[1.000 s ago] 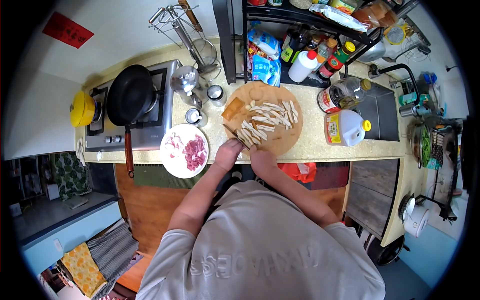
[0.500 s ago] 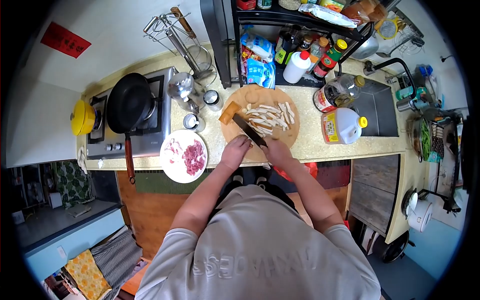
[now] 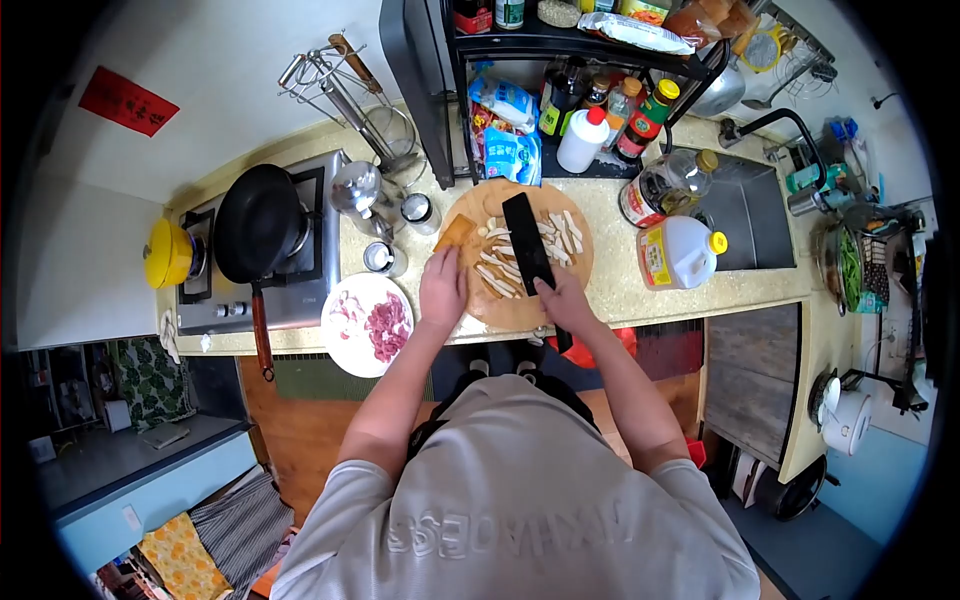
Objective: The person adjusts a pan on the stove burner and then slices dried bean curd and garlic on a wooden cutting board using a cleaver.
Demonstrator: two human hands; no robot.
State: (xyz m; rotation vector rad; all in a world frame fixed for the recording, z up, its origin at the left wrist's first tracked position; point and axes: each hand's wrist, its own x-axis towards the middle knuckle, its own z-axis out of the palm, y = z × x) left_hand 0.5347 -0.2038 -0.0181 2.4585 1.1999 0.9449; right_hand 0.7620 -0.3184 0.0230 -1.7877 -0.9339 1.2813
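My right hand [image 3: 566, 306] grips a cleaver [image 3: 528, 240] by its handle, the broad dark blade lying over the strips and pointing away from me. Pale strips with brown edges [image 3: 500, 272] are spread on a round wooden cutting board [image 3: 575, 285], on both sides of the blade. At the board's left edge rests a brown slab of dried tofu [image 3: 456, 232]. My left hand [image 3: 443, 288] has its fingers stretched out toward it, the fingertips at the slab's lower edge; whether they press on it I cannot tell.
Left of the board are a white plate [image 3: 345, 355] with sliced meat, small jars [image 3: 418, 212] and a black frying pan [image 3: 258, 225] on the stove. To the right stand a large jug [image 3: 680, 255] and a dark bottle [image 3: 665, 190]. A bottle rack [image 3: 460, 110] rises behind.
The cleaver has swung from pointing left to pointing away from me, over the strips. My left hand has left the blade's side and moved left, up to the tofu slab.
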